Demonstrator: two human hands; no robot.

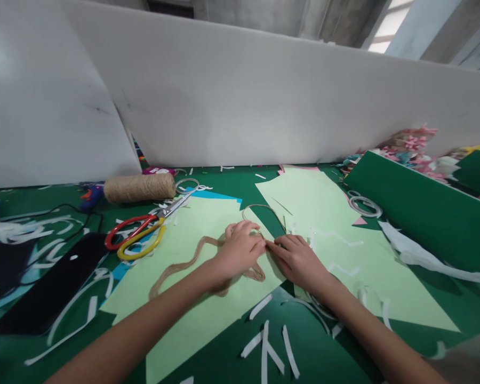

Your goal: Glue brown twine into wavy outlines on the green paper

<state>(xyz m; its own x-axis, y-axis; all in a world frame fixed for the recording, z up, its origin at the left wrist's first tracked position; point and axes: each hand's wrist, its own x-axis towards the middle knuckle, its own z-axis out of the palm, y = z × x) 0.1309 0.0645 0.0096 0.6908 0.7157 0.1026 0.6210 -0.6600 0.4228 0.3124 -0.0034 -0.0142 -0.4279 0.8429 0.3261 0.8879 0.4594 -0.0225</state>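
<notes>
Brown twine (184, 265) lies in a wavy, closed-looking outline on light green paper (192, 325). Over its right part rests my left hand (242, 246), fingers curled together onto the twine. My right hand (298, 258) is just to the right, its fingertips pressed together on a twine end near the left fingertips. A thin loop of twine (269, 207) arcs up behind both hands. The exact grip of the fingertips is too small to tell.
Scissors (142, 234) with red and yellow handles and a twine roll (140, 188) lie at the left. A black phone-like slab (56, 285), white paper strips (265, 346), more green paper (340, 240), a tape ring (365, 206) and a green box (424, 208) surround the hands.
</notes>
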